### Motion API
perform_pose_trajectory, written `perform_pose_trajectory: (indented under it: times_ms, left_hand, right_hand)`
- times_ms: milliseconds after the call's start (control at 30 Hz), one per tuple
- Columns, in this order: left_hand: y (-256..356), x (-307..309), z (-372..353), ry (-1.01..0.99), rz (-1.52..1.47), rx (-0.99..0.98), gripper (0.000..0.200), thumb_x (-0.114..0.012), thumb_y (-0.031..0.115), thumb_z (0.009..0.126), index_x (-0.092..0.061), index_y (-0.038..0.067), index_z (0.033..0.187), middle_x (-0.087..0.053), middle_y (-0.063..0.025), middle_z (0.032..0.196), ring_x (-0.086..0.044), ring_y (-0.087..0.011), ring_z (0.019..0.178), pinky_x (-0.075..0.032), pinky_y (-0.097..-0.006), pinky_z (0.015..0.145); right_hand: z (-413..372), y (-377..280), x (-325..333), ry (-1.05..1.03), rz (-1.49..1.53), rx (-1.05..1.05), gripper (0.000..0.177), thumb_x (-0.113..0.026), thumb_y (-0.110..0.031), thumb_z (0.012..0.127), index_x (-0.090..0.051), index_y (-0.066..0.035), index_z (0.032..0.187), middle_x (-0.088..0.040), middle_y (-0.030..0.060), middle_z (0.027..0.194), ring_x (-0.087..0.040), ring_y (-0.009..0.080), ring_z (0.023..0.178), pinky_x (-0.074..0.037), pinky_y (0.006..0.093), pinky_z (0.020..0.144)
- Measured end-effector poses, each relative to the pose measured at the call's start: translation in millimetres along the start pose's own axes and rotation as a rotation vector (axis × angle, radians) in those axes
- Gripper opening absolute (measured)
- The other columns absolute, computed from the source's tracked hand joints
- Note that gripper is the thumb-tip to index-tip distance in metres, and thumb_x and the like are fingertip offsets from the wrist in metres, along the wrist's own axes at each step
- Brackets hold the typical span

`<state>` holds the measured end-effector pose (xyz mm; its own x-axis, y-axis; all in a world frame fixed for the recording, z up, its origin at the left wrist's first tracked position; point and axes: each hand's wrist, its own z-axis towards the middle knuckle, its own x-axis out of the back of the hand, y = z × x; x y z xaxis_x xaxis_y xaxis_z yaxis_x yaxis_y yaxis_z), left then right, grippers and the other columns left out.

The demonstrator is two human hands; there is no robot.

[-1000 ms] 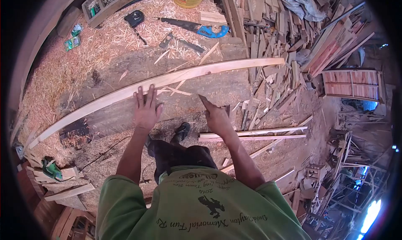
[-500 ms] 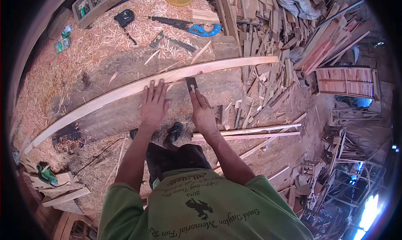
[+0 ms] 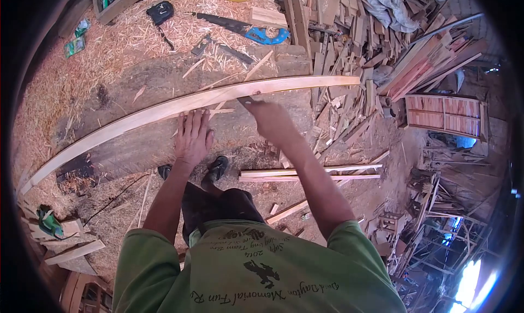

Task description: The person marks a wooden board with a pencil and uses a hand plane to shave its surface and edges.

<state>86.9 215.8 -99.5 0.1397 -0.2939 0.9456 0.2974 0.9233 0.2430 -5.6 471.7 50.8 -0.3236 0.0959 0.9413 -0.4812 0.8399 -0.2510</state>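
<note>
Blade [image 3: 247,101], dark and flat, is held in the right hand [image 3: 274,122], fingers closed around its grip; its end is at the near edge of the long wooden strip [image 3: 218,96], contact too small to tell. The strip lies across the desk [image 3: 147,147], curved in view. Just short of its near edge, the left hand [image 3: 192,142] rests flat, fingers slightly spread, gripping nothing. Good control seems to call for a low blade angle, light pressure near the strip's knot [image 3: 257,92], and left fingers kept clear. Loose slivers [image 3: 222,111] beside the strip could get underfoot of the blade. Beyond the strip lie a saw [image 3: 232,24] and tape measure [image 3: 160,12]; scrap wood [image 3: 357,31] crowds its right end.
</note>
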Motion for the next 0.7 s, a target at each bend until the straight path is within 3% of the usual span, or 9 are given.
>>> perform_pose_trajectory:
  times_ms: [133, 233, 333, 367, 433, 500, 600, 633, 700]
  left_hand:
    - [0.8, 1.0, 0.6, 0.041, 0.005, 0.001, 0.073, -0.064, 0.037, 0.102, -0.048, 0.005, 0.165, -0.048, -0.0209, 0.163, -0.044, -0.0412, 0.153, -0.023, -0.0643, 0.135]
    - [-0.3, 0.3, 1.3, 0.047, -0.024, 0.004, 0.072, -0.066, 0.034, 0.101, -0.049, 0.008, 0.165, -0.048, -0.0209, 0.164, -0.045, -0.0417, 0.153, -0.024, -0.0645, 0.134]
    - [-4.2, -0.9, 4.5, 0.051, -0.054, 0.014, 0.071, -0.066, 0.033, 0.1, -0.05, 0.009, 0.165, -0.049, -0.0201, 0.164, -0.046, -0.0418, 0.153, -0.024, -0.0643, 0.134]
    - [-1.9, -0.2, 0.7, 0.048, -0.064, 0.022, 0.071, -0.066, 0.034, 0.1, -0.05, 0.009, 0.164, -0.049, -0.0197, 0.164, -0.046, -0.0418, 0.152, -0.024, -0.0642, 0.134]
    - [-1.7, -3.9, -1.1, 0.064, -0.079, 0.027, 0.07, -0.067, 0.034, 0.099, -0.052, 0.009, 0.163, -0.05, -0.0195, 0.165, -0.049, -0.042, 0.15, -0.026, -0.0634, 0.134]
    - [-3.7, 0.1, 0.3, 0.077, -0.089, 0.026, 0.067, -0.067, 0.033, 0.099, -0.055, 0.009, 0.16, -0.052, -0.0193, 0.162, -0.052, -0.0418, 0.146, -0.028, -0.0622, 0.133]
    - [-2.9, 12.1, 1.3, 0.081, -0.095, 0.03, 0.061, -0.068, 0.028, 0.098, -0.061, 0.008, 0.155, -0.057, -0.0184, 0.153, -0.056, -0.0403, 0.139, -0.033, -0.0595, 0.13]
    - [-4.7, 11.1, 1.6, 0.081, -0.096, 0.022, 0.059, -0.068, 0.025, 0.097, -0.062, 0.008, 0.153, -0.059, -0.0178, 0.15, -0.057, -0.0394, 0.138, -0.035, -0.0586, 0.129]
    - [-6.1, 19.5, 0.8, 0.098, -0.11, 0.008, 0.054, -0.069, 0.015, 0.093, -0.066, 0.007, 0.146, -0.063, -0.0158, 0.138, -0.058, -0.0361, 0.134, -0.04, -0.0562, 0.127]
  right_hand:
    - [74.7, 34.4, 41.0, -0.164, -0.082, 0.174, 0.04, -0.065, 0.001, 0.081, -0.086, -0.012, 0.113, -0.081, 0.0195, 0.109, -0.077, 0.04, 0.104, -0.06, 0.0502, 0.094]
    - [116.2, 50.1, 45.3, -0.376, 0.089, 0.106, 0.038, -0.07, -0.002, 0.079, -0.086, -0.012, 0.111, -0.081, 0.0195, 0.107, -0.076, 0.04, 0.104, -0.059, 0.0502, 0.093]
    - [113.4, 29.9, 26.6, -0.313, -0.08, 0.089, 0.035, -0.074, -0.004, 0.077, -0.086, -0.011, 0.108, -0.08, 0.0199, 0.104, -0.076, 0.0408, 0.101, -0.058, 0.0496, 0.096]
    - [97.7, 30.5, 0.1, -0.197, -0.1, 0.165, 0.036, -0.074, -0.004, 0.077, -0.084, -0.009, 0.11, -0.079, 0.0196, 0.102, -0.076, 0.0421, 0.101, -0.058, 0.0506, 0.095]
    - [50.0, -3.2, -20.6, -0.174, -0.088, -0.018, 0.049, -0.067, 0.003, 0.079, -0.075, -0.005, 0.127, -0.077, 0.022, 0.112, -0.074, 0.0425, 0.108, -0.058, 0.0542, 0.099]
    - [-1.9, -25.4, -44.4, 0.052, 0.148, -0.158, 0.05, -0.062, 0.008, 0.081, -0.072, -0.002, 0.129, -0.076, 0.0247, 0.117, -0.074, 0.0434, 0.109, -0.059, 0.0533, 0.102]
    - [-23.6, -31.8, -82.6, 0.383, 0.068, -0.047, 0.048, -0.059, 0.01, 0.082, -0.069, 0.002, 0.128, -0.076, 0.0261, 0.117, -0.073, 0.0455, 0.109, -0.06, 0.0534, 0.098]
    - [-17.4, -33.5, -77.0, 0.389, 0.107, -0.041, 0.046, -0.059, 0.01, 0.082, -0.069, 0.003, 0.126, -0.076, 0.0281, 0.115, -0.074, 0.0489, 0.104, -0.06, 0.0562, 0.093]
    - [-5.5, -34.8, -53.5, 0.179, 0.133, -0.148, 0.044, -0.06, 0.009, 0.081, -0.071, 0.003, 0.123, -0.077, 0.0276, 0.113, -0.074, 0.0487, 0.102, -0.06, 0.0569, 0.091]
